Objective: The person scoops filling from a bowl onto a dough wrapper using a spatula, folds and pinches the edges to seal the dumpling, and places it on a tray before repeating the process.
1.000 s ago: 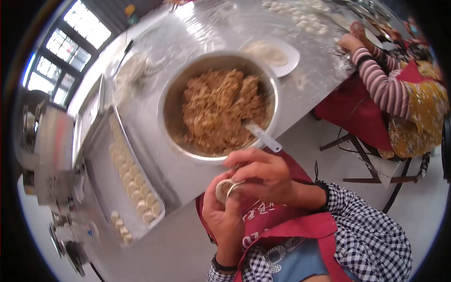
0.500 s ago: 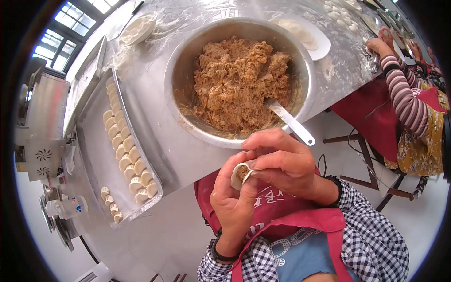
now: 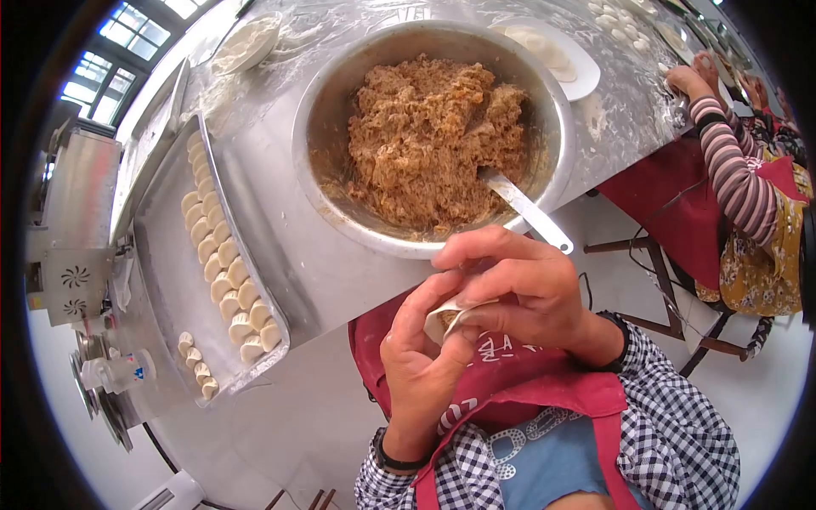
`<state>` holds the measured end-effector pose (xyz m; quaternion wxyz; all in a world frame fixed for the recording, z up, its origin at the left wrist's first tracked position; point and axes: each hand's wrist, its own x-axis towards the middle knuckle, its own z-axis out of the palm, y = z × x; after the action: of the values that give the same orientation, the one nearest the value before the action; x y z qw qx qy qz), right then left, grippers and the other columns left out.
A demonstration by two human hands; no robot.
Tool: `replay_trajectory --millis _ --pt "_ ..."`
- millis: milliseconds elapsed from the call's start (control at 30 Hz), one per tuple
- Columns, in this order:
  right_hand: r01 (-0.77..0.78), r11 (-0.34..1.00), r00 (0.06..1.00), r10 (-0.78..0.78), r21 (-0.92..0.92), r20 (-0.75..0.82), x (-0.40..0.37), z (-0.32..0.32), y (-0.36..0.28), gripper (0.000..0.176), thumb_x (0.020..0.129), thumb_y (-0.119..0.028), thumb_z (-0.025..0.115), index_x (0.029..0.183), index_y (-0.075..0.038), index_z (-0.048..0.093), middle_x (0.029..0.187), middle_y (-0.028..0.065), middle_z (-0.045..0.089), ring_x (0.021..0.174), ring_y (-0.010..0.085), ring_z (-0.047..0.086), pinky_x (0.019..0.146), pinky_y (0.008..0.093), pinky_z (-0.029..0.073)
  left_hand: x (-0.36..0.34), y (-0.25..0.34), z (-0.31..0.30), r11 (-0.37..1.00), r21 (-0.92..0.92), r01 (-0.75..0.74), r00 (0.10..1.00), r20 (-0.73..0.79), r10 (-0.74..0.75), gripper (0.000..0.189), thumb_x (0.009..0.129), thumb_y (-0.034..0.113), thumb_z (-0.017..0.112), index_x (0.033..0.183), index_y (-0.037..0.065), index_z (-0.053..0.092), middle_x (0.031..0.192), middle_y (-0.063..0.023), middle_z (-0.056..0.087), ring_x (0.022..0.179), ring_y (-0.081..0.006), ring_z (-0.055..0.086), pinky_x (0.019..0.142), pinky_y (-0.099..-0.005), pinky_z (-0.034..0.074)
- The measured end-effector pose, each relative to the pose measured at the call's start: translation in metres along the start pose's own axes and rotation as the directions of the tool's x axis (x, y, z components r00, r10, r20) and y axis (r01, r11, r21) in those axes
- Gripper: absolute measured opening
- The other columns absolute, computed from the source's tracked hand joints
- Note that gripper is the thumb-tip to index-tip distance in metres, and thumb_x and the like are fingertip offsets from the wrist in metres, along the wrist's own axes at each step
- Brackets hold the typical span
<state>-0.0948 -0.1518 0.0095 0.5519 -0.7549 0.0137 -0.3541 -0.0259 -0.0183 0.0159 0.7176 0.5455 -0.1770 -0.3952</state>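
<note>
Both hands meet just below the front rim of a large metal bowl (image 3: 313, 183) of brown minced filling (image 3: 433, 136). My left hand (image 3: 425, 361) pinches one side of a small white dough wrapper (image 3: 438, 323), its fingers curled round it. From the other side my right hand (image 3: 531, 297) grips the wrapper's edge between thumb and fingers. A little filling shows inside the partly folded wrapper. A flat metal handle (image 3: 531, 214) sticks out of the filling above my right hand.
On the left, a metal tray (image 3: 166, 314) holds several folded dumplings (image 3: 219, 255). Behind the bowl are a white plate of wrappers (image 3: 582, 76) and a flour dish (image 3: 246, 42). Another person's striped sleeve (image 3: 731, 161) and hands are at the right, near small dough pieces (image 3: 616, 21).
My right hand has shifted slightly over the wrapper, and its opening now looks narrower and more covered by the fingers. The view has shifted a little.
</note>
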Motion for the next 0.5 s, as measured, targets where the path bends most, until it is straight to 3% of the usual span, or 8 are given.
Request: replay_trajectory --millis 33,133,200,300,367,433,500 --pt "0.012 0.998 1.0 -0.012 0.06 -0.001 -0.0023 0.0 0.0029 0.014 0.068 0.0 0.07 0.077 -0.001 0.06 0.103 0.0147 0.059 0.089 0.0227 0.06 0.073 0.0313 0.05 0.0003 0.0001 0.0003 1.0 0.0 -0.001 1.0 -0.003 0.001 0.041 0.081 -0.004 0.056 0.121 -0.004 0.046 0.113 -0.0116 0.055 0.101 -0.0165 0.056 0.085 -0.0264 0.047" --pt "0.089 0.996 0.996 -0.089 0.031 -0.002 -0.0019 -0.0006 0.0053 0.013 0.068 0.001 0.07 0.077 -0.001 0.06 0.101 0.0143 0.059 0.089 0.0232 0.06 0.072 0.0313 0.05 0.0032 0.001 -0.0002 1.0 -0.013 0.009 0.999 0.032 -0.008 0.04 0.081 -0.004 0.057 0.119 -0.005 0.047 0.116 -0.0124 0.053 0.102 -0.0171 0.055 0.085 -0.027 0.047" --pt "0.099 0.995 0.995 -0.099 -0.003 -0.02 -0.0031 0.0008 0.007 0.013 0.068 0.0 0.07 0.077 -0.001 0.06 0.101 0.0144 0.059 0.089 0.0233 0.06 0.072 0.0315 0.05 0.005 -0.0008 -0.0013 0.938 -0.297 0.179 0.983 0.01 -0.184 0.039 0.081 -0.003 0.058 0.118 -0.005 0.047 0.115 -0.0129 0.054 0.102 -0.0177 0.055 0.087 -0.0272 0.047" --pt "0.088 0.992 0.993 -0.094 -0.094 -0.065 0.0 0.0061 0.0004 0.013 0.068 0.0 0.07 0.077 -0.001 0.06 0.101 0.015 0.059 0.088 0.0232 0.06 0.072 0.0316 0.05 0.0042 -0.0064 -0.0067 0.942 -0.322 0.094 0.995 0.005 -0.098 0.041 0.082 0.005 0.062 0.119 -0.004 0.046 0.113 -0.0148 0.055 0.097 -0.0209 0.059 0.083 -0.0309 0.051" --pt "0.066 0.986 0.992 -0.08 -0.151 -0.093 0.0003 0.0078 -0.0016 0.013 0.069 0.0 0.07 0.077 0.0 0.06 0.101 0.0153 0.059 0.088 0.023 0.06 0.072 0.0315 0.05 0.0033 -0.0065 -0.0071 0.961 -0.267 0.069 0.997 -0.002 -0.072 0.042 0.082 0.005 0.062 0.119 -0.004 0.046 0.113 -0.0149 0.055 0.098 -0.021 0.059 0.084 -0.0308 0.051" --pt "0.036 0.996 0.997 -0.041 -0.078 -0.067 -0.002 0.0069 0.001 0.012 0.069 -0.001 0.069 0.078 0.0 0.061 0.102 0.0162 0.059 0.088 0.023 0.06 0.07 0.0309 0.05 0.0032 -0.0056 -0.0044 0.976 -0.212 0.045 0.999 -0.006 -0.048 0.043 0.082 0.006 0.062 0.12 -0.004 0.045 0.114 -0.015 0.054 0.099 -0.0211 0.058 0.085 -0.0307 0.05" --pt "0.037 0.996 0.997 -0.043 -0.081 -0.07 -0.0038 0.0076 0.0055 0.012 0.069 0.0 0.069 0.078 0.0 0.061 0.102 0.0164 0.059 0.088 0.0233 0.06 0.069 0.0305 0.051 0.0032 -0.0036 0.001 0.997 -0.075 -0.029 0.999 -0.046 0.025 0.041 0.083 -0.001 0.059 0.122 -0.004 0.046 0.116 -0.0149 0.055 0.104 -0.0195 0.056 0.087 -0.028 0.046"
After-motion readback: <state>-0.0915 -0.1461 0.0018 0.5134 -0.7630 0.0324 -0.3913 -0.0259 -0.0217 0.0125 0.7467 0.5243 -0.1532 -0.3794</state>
